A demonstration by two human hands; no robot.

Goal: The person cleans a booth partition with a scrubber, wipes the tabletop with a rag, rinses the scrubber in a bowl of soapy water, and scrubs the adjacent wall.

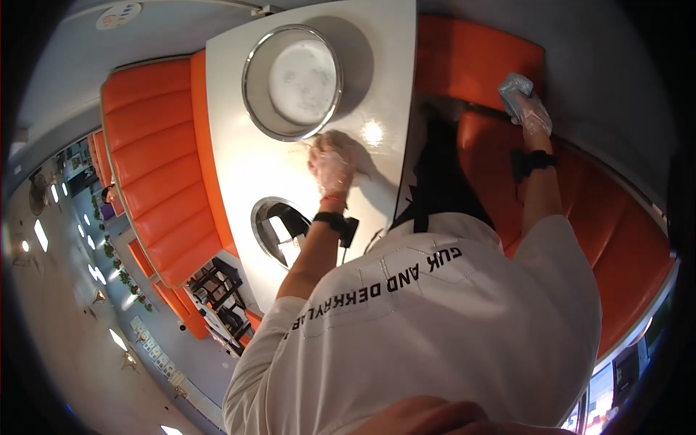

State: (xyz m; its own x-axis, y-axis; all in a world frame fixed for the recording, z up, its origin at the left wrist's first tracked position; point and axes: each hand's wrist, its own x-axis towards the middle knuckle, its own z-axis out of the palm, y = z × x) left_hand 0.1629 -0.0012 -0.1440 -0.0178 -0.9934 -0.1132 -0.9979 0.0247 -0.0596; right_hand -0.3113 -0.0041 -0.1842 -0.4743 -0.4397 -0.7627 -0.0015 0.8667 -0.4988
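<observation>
A clear plastic glove covers my left hand (332,165), which is low over the white table (384,58), just below the rim of a round metal bowl (250,109) with white foamy liquid inside. Its fingers look bent and blurred, and I cannot make out whether they hold anything. Off to the right, my right hand (535,118), also gloved, grips a crumpled grey cloth (515,93) against the orange seat. A round, shiny metal-rimmed object (255,226) with white and dark areas inside lies beside my left forearm, partly hidden by it.
An orange padded bench (156,159) lines the table's left side. Another orange seat (602,217) is at the right. Dark shelving (220,293) with items stands at the lower left, and part of a person (109,193) shows at the far left.
</observation>
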